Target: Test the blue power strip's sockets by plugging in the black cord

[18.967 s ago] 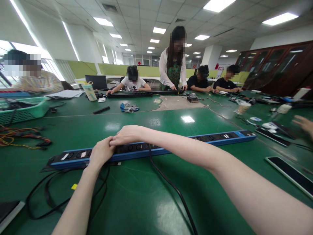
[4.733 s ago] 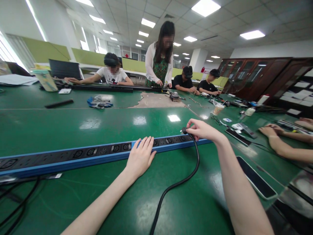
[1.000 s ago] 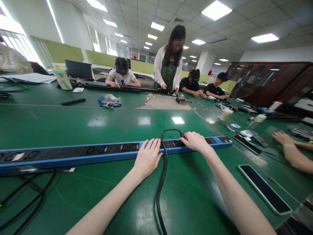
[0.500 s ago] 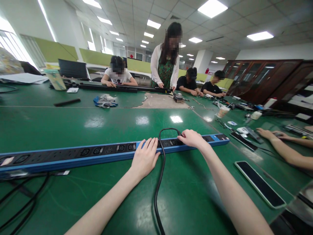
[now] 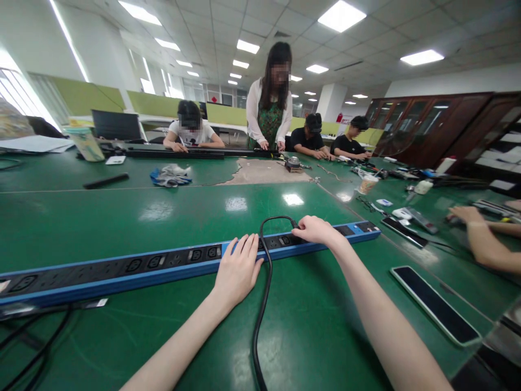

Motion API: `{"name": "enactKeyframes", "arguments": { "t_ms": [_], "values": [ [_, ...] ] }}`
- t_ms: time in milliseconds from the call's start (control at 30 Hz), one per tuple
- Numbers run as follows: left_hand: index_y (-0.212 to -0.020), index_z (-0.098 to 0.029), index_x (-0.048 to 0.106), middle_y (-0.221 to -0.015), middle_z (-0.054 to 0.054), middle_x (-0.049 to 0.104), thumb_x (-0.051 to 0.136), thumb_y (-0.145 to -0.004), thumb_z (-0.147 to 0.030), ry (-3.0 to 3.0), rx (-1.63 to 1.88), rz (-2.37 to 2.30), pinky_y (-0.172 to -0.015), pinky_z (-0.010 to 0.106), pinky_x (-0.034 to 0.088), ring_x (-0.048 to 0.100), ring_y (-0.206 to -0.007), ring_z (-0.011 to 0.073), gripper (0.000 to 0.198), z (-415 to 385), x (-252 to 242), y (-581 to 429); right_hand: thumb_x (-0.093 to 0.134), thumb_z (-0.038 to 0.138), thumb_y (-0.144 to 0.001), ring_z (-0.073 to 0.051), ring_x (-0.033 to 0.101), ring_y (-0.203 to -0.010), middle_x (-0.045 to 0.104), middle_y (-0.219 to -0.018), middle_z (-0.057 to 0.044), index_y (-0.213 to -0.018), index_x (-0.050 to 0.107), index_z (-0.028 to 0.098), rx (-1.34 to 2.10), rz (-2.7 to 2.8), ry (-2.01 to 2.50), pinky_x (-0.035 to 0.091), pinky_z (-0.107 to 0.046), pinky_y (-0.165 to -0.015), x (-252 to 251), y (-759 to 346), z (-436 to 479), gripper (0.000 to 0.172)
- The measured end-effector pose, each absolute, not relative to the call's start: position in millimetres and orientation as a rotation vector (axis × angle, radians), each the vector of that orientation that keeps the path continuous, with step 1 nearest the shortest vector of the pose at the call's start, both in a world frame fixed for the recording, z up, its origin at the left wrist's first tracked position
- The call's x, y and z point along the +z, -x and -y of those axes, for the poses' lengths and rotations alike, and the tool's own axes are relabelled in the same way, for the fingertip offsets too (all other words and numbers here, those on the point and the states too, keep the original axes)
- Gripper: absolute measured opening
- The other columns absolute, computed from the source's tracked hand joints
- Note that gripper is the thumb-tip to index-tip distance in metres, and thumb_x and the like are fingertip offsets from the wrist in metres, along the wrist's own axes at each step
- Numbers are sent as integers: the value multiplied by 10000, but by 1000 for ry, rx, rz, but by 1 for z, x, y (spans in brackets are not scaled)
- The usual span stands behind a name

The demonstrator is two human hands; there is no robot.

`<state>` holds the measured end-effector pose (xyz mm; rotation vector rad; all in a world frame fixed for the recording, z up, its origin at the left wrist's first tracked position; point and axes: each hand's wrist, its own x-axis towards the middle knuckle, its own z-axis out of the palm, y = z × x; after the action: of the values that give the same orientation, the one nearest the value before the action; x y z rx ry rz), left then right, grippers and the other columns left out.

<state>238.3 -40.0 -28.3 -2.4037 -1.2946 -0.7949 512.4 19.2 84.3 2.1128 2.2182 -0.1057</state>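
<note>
A long blue-and-black power strip (image 5: 163, 274) lies across the green table, slightly slanted, with a row of sockets on its top. My left hand (image 5: 236, 274) rests flat on it right of the middle, fingers stretched out. Farther right, my right hand (image 5: 316, 230) is closed around the plug end of a black power cord (image 5: 261, 298), right at the strip's sockets. The fingers hide most of the plug, so I cannot see how deep it sits. From there the cord arcs left over the strip and runs down toward me between my arms.
A phone (image 5: 435, 307) lies right of my forearm. Beyond it are a co-worker's hands (image 5: 468, 217). Gloves (image 5: 171, 176), a black bar (image 5: 106, 181) and a cup (image 5: 368, 183) are farther back. Several people work across the table. Black cables (image 5: 52, 336) lie at lower left.
The view has shifted slightly. My hands keep nearly the same places on the strip and the cord's plug. At the right, the co-worker's hand has moved right, away from the small items.
</note>
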Motion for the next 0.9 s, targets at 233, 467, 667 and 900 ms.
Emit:
{"name": "enactKeyframes", "arguments": {
  "t_ms": [233, 467, 667, 900],
  "values": [
    [-1611, -128, 484, -1590, 165, 568, 486, -1069, -366, 2414, -783, 1279, -1255, 549, 369, 533, -1465, 340, 592, 38, -29, -238, 397, 653, -1009, -318, 751, -956, 794, -1019, -145, -890, 755, 212, -55, -2250, -2091, 514, -376, -792, 86, -516, -21, 580],
    [-1618, -146, 479, -1584, 163, 575, 493, -1066, -367, 2404, -791, 1272, -1249, 533, 373, 541, -1459, 335, 594, 37, -29, -238, 512, 503, -969, -309, 755, -917, 792, -1010, -174, -924, 767, 190, 31, -2298, -1991, 510, -348, -750, 85, -513, -19, 407],
    [-1611, -130, 487, -1578, 167, 580, 494, -1065, -364, 2402, -796, 1273, -1249, 537, 375, 546, -1450, 339, 594, 38, -29, -238, 492, 506, -996, -302, 748, -951, 789, -1059, -178, -978, 764, 187, 31, -2248, -2059, 513, -347, -782, 80, -511, -21, 419],
    [-1607, -140, 497, -1580, 165, 579, 499, -1061, -360, 2396, -803, 1284, -1259, 525, 366, 543, -1456, 331, 589, 39, -28, -237, 466, 499, -1019, -306, 745, -970, 785, -1056, -183, -992, 755, 183, 70, -2261, -2057, 505, -352, -804, 79, -509, -16, 429]
  ]
}}
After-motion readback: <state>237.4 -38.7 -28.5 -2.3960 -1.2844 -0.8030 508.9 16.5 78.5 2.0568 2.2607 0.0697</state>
